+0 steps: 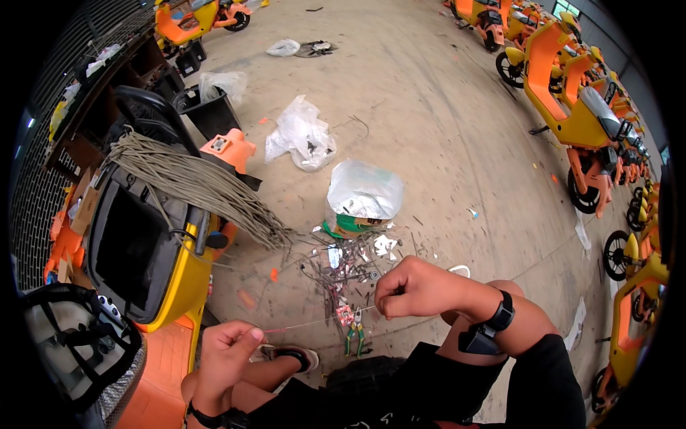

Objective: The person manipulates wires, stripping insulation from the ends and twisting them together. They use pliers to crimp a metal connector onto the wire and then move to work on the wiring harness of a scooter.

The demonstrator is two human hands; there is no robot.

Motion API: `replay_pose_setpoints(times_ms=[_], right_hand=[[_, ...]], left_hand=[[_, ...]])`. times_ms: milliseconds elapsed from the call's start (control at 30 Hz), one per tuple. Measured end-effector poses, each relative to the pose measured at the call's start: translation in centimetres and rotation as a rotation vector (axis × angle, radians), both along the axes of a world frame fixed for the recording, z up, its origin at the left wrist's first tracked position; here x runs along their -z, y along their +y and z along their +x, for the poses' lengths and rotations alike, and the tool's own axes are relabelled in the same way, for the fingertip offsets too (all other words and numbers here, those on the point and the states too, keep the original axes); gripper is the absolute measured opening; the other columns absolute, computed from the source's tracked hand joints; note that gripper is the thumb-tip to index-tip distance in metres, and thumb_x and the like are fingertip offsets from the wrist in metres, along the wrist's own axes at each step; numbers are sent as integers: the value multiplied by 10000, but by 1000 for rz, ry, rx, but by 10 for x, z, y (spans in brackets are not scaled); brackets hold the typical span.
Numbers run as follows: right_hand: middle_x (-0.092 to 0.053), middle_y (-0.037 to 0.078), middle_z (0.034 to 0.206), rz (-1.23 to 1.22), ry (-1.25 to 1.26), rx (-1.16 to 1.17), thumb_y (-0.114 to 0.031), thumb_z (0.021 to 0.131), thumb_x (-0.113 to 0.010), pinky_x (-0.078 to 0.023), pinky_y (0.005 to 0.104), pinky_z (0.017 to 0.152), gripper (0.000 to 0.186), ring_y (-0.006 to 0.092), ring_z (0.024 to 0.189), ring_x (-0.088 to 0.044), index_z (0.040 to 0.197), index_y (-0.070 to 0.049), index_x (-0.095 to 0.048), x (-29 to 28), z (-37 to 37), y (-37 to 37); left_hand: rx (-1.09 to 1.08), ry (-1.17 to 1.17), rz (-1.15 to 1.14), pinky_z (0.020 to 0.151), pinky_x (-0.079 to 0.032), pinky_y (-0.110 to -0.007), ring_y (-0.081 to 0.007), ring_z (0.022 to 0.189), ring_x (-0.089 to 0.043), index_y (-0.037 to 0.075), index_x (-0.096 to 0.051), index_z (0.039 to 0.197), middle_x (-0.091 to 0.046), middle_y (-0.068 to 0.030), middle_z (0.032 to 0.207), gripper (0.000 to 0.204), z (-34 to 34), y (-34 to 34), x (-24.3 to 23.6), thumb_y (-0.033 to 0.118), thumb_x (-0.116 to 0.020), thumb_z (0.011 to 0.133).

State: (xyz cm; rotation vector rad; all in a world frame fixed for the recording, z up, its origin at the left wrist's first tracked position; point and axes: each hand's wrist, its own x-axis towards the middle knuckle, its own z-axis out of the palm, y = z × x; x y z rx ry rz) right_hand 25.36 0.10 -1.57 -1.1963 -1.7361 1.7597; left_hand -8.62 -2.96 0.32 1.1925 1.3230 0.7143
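A thin wire (321,321), reddish near one end and pale toward the other, is stretched between my two hands. My left hand (227,355) pinches its reddish end between thumb and forefinger. Curled into a fist with the knuckles up, my right hand (416,287) grips the other end, higher and to the right; its fingertips are mostly hidden. Below the wire, pliers (355,332) with green and yellow handles lie on the floor by my shoe. A small red and white packet (345,314) is beside them.
A tub lined with a clear plastic bag (365,189) stands ahead, with scraps (341,268) around it. To my left, a bundle of grey-brown cords (189,179) drapes over a yellow scooter (182,275) with an open compartment. Orange and yellow scooters (554,79) line the right side.
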Motion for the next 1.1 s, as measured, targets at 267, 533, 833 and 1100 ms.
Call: replay_pose_setpoints(times_ms=[267, 533, 833, 1100], right_hand=[[-667, 23, 699, -149, -21, 110, -63, 795, -581, -446, 230, 547, 118, 63, 617, -569, 793, -2, -682, -10, 17, -1], [-686, 36, 752, -126, -115, 357, -120, 881, -546, -483, 233, 557, 191, 75, 671, -615, 947, 4, -676, 6, 42, 11], [-691, 32, 788, 119, -220, 494, -150, 930, -579, -489, 252, 650, 221, 77, 703, -601, 1066, 7, -653, 18, 39, 17], [-622, 271, 1085, 835, -599, 523, -280, 939, -551, -466, 404, 841, 458, 373, 933, -604, 1202, 94, -530, 26, 28, 16]], left_hand=[[-103, 0, 67, 440, -260, -195, -25, 464, -367, 7, -620, 756, -477, 41, 562, 236, -19, 3, 13, 205, -674, 873], [-307, -67, 152, 441, -242, -199, -19, 465, -335, 18, -623, 814, -426, 62, 542, 227, -31, 23, 20, 211, -602, 930], [-227, -83, 117, 454, -258, -207, -21, 481, -322, 1, -625, 866, -423, 57, 554, 227, -10, 30, 21, 211, -586, 943], [-197, -129, 61, 452, -246, -214, -36, 465, -298, -1, -606, 863, -385, 53, 532, 216, 0, 30, 22, 194, -570, 947]])
